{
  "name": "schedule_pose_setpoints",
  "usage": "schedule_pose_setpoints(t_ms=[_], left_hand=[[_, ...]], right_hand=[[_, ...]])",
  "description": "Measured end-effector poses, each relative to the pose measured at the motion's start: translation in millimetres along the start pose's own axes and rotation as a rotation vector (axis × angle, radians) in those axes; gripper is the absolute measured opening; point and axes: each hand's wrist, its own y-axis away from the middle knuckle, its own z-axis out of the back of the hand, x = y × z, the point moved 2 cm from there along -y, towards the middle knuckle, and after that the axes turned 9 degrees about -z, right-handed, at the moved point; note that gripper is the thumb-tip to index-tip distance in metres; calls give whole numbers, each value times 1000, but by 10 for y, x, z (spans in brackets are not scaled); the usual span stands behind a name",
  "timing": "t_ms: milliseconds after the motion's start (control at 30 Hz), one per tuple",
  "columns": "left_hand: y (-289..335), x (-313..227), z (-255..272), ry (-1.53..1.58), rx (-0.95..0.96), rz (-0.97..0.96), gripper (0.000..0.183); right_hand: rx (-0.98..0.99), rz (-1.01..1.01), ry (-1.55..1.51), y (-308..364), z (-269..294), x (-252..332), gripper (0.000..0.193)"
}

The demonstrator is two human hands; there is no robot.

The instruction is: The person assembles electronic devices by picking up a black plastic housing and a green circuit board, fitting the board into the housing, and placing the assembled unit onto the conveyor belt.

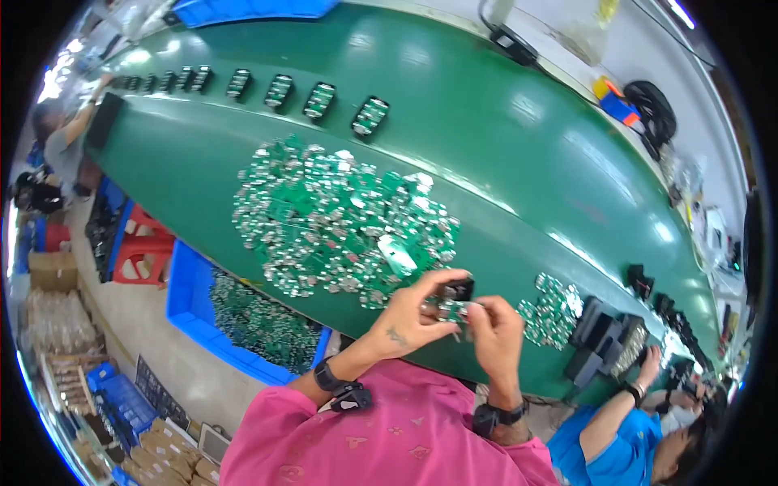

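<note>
In front of my body, my left hand (405, 320) is closed around a small black plastic housing (460, 289). A small green and silver circuit board (450, 309) sits at the housing's near side, and the fingers of my right hand (496, 332) are pinched on it. How far the board is inside the housing is hidden by my fingers. Just beyond my left hand spreads a large heap of green circuit boards (324, 219). A smaller heap of boards (553, 312) lies to the right of my right hand.
Black housings with boards (370, 117) form a row across the green table (486, 138). Dark grey blocks (598, 332) stand at the right, beside a co-worker in blue (604, 437). A blue crate (180, 296) of boards is below the table edge. Another person (61, 142) works far left.
</note>
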Motion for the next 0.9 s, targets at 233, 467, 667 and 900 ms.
schedule_pose_setpoints(t_ms=[233,467,667,900], left_hand=[[-214,43,-297,-61,98,-146,63],[109,-42,-501,24,49,-81,69],[114,-14,-662,-60,47,-152,65],[135,54,-851,-391,62,-383,59]], right_hand=[[-136,343,-159,49,289,-196,17],[-32,147,-406,-59,547,-862,18],[-92,237,-44,254,731,-403,33],[-199,443,501,576,752,-166,37]])
